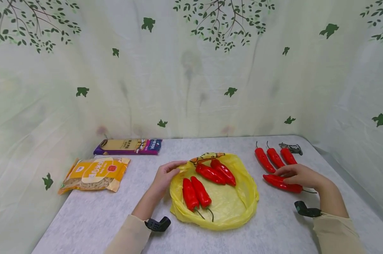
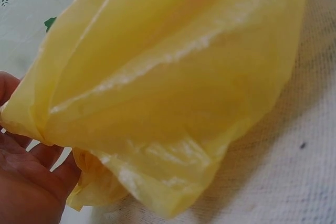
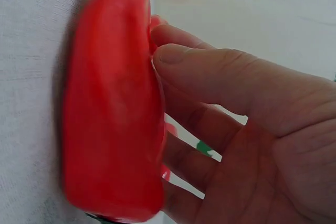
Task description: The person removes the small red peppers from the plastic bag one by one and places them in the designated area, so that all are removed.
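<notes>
A yellow plastic bag lies spread in the middle of the table, its rim raised. Inside it are two pairs of red peppers. At its left edge my left hand pinches the rim; the bag's side fills most of the left wrist view. On the right, my right hand is over a red pepper lying crosswise on the table. Its thumb and fingertips are at the pepper's upper side, fingers loosely bent. Three more red peppers lie just behind this hand.
At the back left lies a purple and tan packet. An orange food bag sits at the table's left edge. A small black item lies behind the right peppers. A patterned curtain stands behind the table.
</notes>
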Action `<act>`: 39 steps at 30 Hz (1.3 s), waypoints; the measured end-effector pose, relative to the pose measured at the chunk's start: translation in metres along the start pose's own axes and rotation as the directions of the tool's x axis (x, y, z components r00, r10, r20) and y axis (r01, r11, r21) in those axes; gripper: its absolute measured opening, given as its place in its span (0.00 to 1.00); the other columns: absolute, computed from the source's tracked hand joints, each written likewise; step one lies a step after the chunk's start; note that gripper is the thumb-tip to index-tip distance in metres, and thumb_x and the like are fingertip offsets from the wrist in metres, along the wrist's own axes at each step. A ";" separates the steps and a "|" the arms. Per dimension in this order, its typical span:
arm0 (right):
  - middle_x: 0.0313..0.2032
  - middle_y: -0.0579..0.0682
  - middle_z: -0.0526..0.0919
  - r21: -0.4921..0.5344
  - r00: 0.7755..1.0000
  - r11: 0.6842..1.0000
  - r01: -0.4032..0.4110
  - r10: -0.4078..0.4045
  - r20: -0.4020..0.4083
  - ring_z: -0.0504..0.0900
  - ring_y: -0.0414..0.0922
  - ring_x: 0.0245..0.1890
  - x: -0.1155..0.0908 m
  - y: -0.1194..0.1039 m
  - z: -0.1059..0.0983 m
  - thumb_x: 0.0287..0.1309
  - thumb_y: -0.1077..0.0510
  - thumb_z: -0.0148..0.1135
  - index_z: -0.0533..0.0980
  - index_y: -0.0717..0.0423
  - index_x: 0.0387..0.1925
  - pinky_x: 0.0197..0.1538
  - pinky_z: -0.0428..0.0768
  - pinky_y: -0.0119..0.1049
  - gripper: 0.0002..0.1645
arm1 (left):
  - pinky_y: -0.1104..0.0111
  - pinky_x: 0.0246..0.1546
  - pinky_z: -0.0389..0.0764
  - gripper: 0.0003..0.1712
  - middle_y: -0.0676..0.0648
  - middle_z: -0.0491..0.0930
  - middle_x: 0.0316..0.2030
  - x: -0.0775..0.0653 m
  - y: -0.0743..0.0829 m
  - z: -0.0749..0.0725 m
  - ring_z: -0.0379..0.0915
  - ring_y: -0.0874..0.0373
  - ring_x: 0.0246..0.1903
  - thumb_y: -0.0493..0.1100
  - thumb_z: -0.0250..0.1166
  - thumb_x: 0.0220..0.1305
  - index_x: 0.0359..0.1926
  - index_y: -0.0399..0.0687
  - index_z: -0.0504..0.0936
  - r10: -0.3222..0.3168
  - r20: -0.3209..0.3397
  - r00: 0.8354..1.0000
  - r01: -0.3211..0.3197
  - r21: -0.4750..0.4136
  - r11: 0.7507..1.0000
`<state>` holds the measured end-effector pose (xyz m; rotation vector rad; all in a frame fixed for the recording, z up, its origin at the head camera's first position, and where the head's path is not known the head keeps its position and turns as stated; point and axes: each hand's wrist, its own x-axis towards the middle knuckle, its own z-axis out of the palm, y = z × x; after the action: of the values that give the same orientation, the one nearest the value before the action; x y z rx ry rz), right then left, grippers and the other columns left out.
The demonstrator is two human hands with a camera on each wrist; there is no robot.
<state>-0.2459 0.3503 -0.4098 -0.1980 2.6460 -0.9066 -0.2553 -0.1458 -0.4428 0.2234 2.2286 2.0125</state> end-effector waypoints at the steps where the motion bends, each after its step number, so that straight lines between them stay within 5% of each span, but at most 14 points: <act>1: 0.58 0.63 0.77 0.002 1.000 1.000 0.001 -0.001 -0.001 0.72 0.60 0.58 0.000 0.000 0.000 0.51 0.56 0.73 0.78 0.55 0.58 0.48 0.87 0.46 0.30 | 0.63 0.67 0.74 0.20 0.43 0.78 0.63 0.000 0.000 0.000 0.72 0.51 0.64 0.34 0.51 0.72 0.61 0.43 0.80 0.001 -0.001 1.000 -0.001 0.000 1.000; 13: 0.58 0.63 0.78 -0.007 0.999 0.999 0.047 -0.047 0.003 0.75 0.57 0.57 -0.006 -0.005 -0.006 0.54 0.52 0.72 0.76 0.57 0.61 0.48 0.87 0.46 0.33 | 0.63 0.67 0.73 0.21 0.44 0.78 0.64 0.000 0.001 0.000 0.71 0.51 0.65 0.35 0.52 0.72 0.62 0.44 0.79 0.003 0.005 1.000 -0.003 0.012 1.000; 20: 0.57 0.60 0.80 -0.005 0.994 0.995 0.096 -0.096 -0.061 0.76 0.54 0.56 -0.011 -0.015 -0.012 0.59 0.50 0.69 0.75 0.57 0.61 0.48 0.87 0.47 0.31 | 0.62 0.68 0.73 0.21 0.44 0.78 0.63 0.000 0.001 0.000 0.71 0.51 0.65 0.35 0.51 0.73 0.61 0.44 0.80 0.001 0.001 1.000 -0.001 0.020 1.000; 29: 0.58 0.62 0.78 0.022 0.974 0.989 0.145 -0.138 -0.177 0.78 0.55 0.53 -0.007 -0.041 -0.011 0.60 0.49 0.68 0.72 0.58 0.62 0.46 0.88 0.46 0.31 | 0.61 0.68 0.73 0.21 0.44 0.78 0.63 0.001 -0.001 -0.001 0.71 0.51 0.65 0.35 0.51 0.72 0.61 0.44 0.80 -0.003 0.002 1.000 0.003 0.017 1.000; 39: 0.63 0.60 0.76 0.039 0.956 0.973 0.227 -0.215 -0.199 0.76 0.57 0.58 0.004 -0.078 -0.002 0.65 0.48 0.64 0.71 0.51 0.66 0.48 0.87 0.48 0.31 | 0.72 0.60 0.78 0.20 0.45 0.78 0.63 0.000 -0.003 0.000 0.73 0.53 0.62 0.36 0.57 0.71 0.61 0.46 0.80 -0.009 -0.002 1.000 0.009 0.021 1.000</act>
<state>-0.2485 0.2889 -0.3618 -0.4177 2.8099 -1.1290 -0.2559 -0.1464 -0.4459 0.2125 2.2484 1.9870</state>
